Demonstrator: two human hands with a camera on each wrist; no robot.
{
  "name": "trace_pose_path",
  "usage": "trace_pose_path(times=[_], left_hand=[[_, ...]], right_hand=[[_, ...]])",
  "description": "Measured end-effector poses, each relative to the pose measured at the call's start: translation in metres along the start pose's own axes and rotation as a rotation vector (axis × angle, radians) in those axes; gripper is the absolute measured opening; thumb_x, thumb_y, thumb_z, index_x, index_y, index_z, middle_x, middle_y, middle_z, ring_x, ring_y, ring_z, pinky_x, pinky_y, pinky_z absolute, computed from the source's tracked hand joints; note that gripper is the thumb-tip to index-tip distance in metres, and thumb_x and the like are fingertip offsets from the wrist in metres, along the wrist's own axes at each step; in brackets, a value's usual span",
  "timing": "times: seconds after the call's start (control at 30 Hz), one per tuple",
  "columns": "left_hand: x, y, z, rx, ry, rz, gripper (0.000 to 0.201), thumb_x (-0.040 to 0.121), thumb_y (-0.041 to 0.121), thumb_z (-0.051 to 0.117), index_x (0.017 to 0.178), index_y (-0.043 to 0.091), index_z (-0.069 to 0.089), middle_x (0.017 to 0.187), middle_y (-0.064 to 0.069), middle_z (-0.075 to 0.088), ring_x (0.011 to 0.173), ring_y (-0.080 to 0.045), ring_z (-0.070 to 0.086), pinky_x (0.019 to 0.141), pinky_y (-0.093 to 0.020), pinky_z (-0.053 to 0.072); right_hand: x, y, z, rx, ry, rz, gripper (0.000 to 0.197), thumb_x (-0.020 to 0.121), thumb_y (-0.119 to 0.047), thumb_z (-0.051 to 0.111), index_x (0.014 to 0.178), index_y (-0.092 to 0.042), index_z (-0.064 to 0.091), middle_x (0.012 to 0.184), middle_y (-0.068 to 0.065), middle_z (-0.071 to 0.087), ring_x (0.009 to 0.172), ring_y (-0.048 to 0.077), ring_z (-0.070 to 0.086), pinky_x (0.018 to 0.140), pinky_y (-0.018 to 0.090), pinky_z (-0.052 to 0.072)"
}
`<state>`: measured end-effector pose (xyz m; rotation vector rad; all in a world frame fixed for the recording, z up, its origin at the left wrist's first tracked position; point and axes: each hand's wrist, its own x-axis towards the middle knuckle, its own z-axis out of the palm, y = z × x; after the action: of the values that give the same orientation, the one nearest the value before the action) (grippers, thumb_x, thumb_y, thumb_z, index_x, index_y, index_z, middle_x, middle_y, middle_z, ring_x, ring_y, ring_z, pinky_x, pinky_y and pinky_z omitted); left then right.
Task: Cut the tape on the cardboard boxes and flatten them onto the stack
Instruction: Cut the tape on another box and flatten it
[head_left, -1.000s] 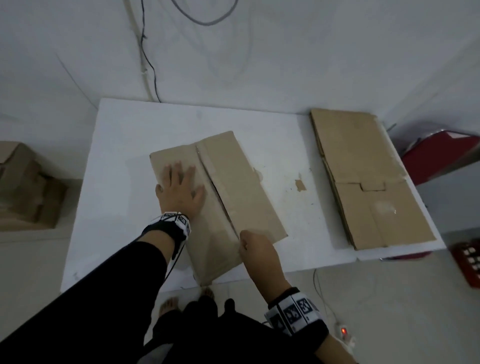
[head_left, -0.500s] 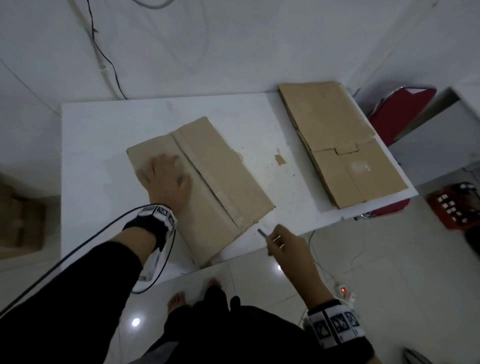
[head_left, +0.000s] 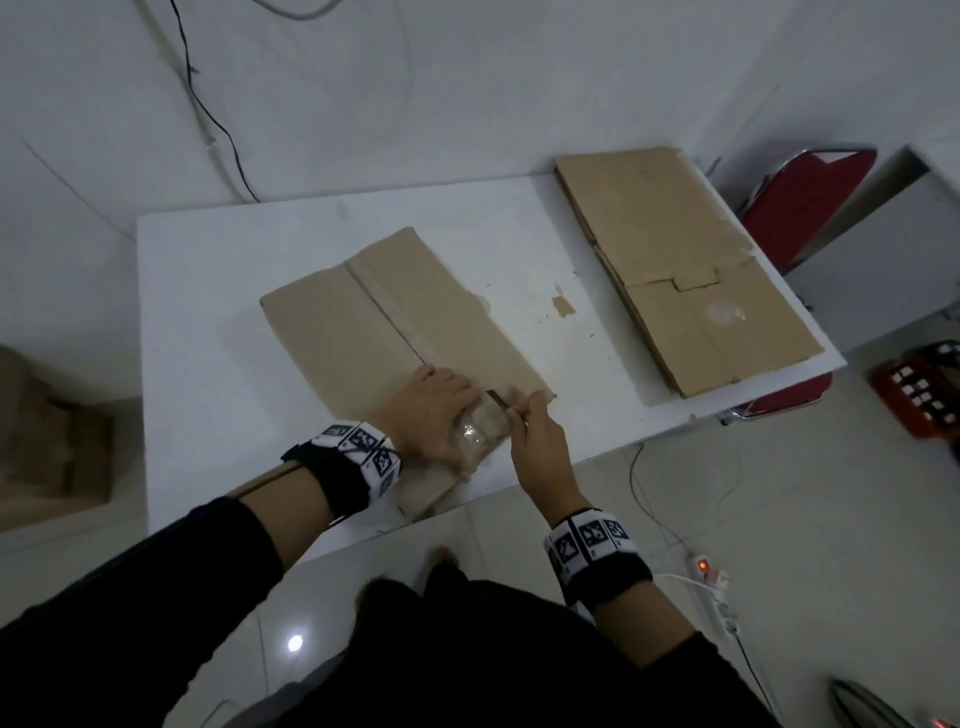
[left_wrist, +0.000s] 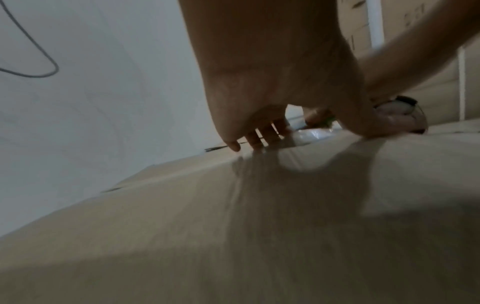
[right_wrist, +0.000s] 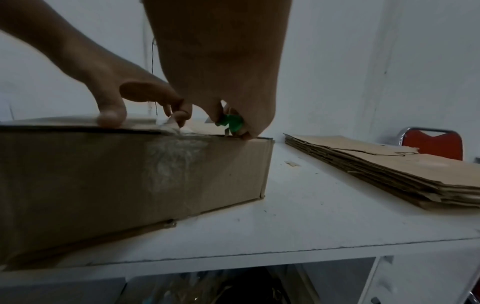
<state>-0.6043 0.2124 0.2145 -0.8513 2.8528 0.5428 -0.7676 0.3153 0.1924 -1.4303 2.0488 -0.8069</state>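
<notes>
A closed cardboard box (head_left: 363, 332) lies slantwise on the white table (head_left: 208, 312), with clear tape (head_left: 470, 434) over its near end. My left hand (head_left: 436, 410) presses flat on the box top at that end, the thumb at the edge (right_wrist: 111, 119). My right hand (head_left: 535, 431) grips a small green-handled cutter (right_wrist: 230, 122). Its dark blade (head_left: 496, 399) meets the top edge at the taped seam, just right of the left fingers. The stack of flattened cardboard (head_left: 675, 270) lies along the table's right side.
A cardboard scrap (head_left: 563, 306) lies on the table between box and stack. A red chair (head_left: 800, 202) stands behind the stack and a red crate (head_left: 919, 395) on the floor to the right. More boxes (head_left: 47, 431) sit at left. A power strip (head_left: 711, 577) lies by my feet.
My left hand slid from the far left of the box top to its near end. My right hand rose from below the table's front edge to the taped seam with the cutter.
</notes>
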Motion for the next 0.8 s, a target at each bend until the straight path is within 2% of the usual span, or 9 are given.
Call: trace_pose_path(times=[0.07,0.13,0.23,0.33,0.4,0.5,0.6,0.73,0.8], left_hand=[[0.005,0.005,-0.008,0.017,-0.133,-0.041,0.081,0.050,0.065,0.081,0.111,0.023,0.048,0.106,0.006,0.046,0.099,-0.016,0.034,0.087,-0.030,0.021],[0.005,0.007,-0.009,0.030,-0.174,-0.057,0.084,0.053,0.060,0.082,0.123,0.025,0.052,0.116,0.004,0.048,0.109,-0.019,0.034,0.092,-0.030,0.020],[-0.002,0.005,0.000,-0.049,-0.102,-0.059,0.080,0.054,0.055,0.083,0.122,0.024,0.055,0.114,0.003,0.048,0.113,-0.020,0.035,0.093,-0.028,0.018],[-0.009,0.004,0.005,-0.069,-0.045,-0.051,0.078,0.055,0.055,0.082,0.122,0.022,0.055,0.112,0.001,0.049,0.112,-0.020,0.036,0.094,-0.028,0.018],[-0.011,0.004,0.007,-0.103,-0.027,-0.047,0.078,0.056,0.054,0.082,0.122,0.022,0.055,0.113,0.000,0.048,0.113,-0.020,0.036,0.095,-0.028,0.018],[-0.012,0.001,0.010,-0.152,0.000,-0.031,0.078,0.055,0.054,0.082,0.121,0.021,0.056,0.112,0.000,0.048,0.113,-0.020,0.035,0.096,-0.026,0.017],[-0.014,-0.001,0.013,-0.203,0.029,-0.012,0.076,0.054,0.053,0.082,0.118,0.019,0.058,0.109,0.000,0.049,0.111,-0.021,0.036,0.097,-0.026,0.018],[-0.015,-0.002,0.014,-0.265,0.058,0.010,0.073,0.053,0.048,0.085,0.112,0.014,0.059,0.105,-0.003,0.048,0.106,-0.022,0.035,0.093,-0.031,0.028],[-0.015,-0.001,0.012,-0.278,0.044,0.013,0.071,0.054,0.046,0.085,0.112,0.014,0.058,0.105,-0.001,0.046,0.106,-0.020,0.034,0.092,-0.030,0.030]], right_hand=[[0.001,0.001,0.000,0.011,0.005,-0.010,0.016,0.104,-0.021,0.044,0.097,-0.007,0.041,0.081,0.015,0.063,0.066,0.029,0.059,0.055,0.037,0.042],[0.004,0.001,-0.004,0.108,0.026,0.042,0.017,0.103,-0.022,0.046,0.094,-0.009,0.043,0.089,0.010,0.066,0.075,0.023,0.062,0.059,0.030,0.044],[-0.002,0.002,-0.015,0.253,0.117,0.080,0.015,0.100,-0.020,0.053,0.088,-0.013,0.050,0.088,0.003,0.066,0.076,0.013,0.060,0.065,0.020,0.045],[-0.019,0.004,-0.022,0.275,0.059,0.103,0.014,0.097,-0.021,0.059,0.085,-0.014,0.057,0.083,0.001,0.067,0.059,0.014,0.053,0.055,0.013,0.042],[-0.029,0.007,-0.019,0.234,-0.008,0.113,0.013,0.094,-0.023,0.063,0.083,-0.016,0.060,0.080,-0.002,0.067,0.055,0.011,0.046,0.052,0.014,0.036],[-0.033,0.008,-0.013,0.198,-0.013,0.121,0.012,0.094,-0.020,0.064,0.084,-0.013,0.061,0.080,-0.001,0.067,0.052,0.004,0.040,0.052,0.013,0.035],[-0.029,0.001,-0.012,0.202,-0.024,0.114,0.013,0.093,-0.015,0.065,0.082,-0.009,0.061,0.079,0.002,0.066,0.053,0.001,0.046,0.054,0.011,0.036],[-0.030,0.002,-0.014,0.229,-0.120,0.168,0.020,0.092,-0.018,0.067,0.079,-0.007,0.058,0.075,0.002,0.067,0.065,0.003,0.059,0.061,0.012,0.042],[-0.033,0.006,-0.014,0.277,-0.138,0.218,0.021,0.093,-0.017,0.065,0.076,-0.010,0.056,0.077,0.003,0.069,0.056,-0.001,0.056,0.060,0.017,0.041]])
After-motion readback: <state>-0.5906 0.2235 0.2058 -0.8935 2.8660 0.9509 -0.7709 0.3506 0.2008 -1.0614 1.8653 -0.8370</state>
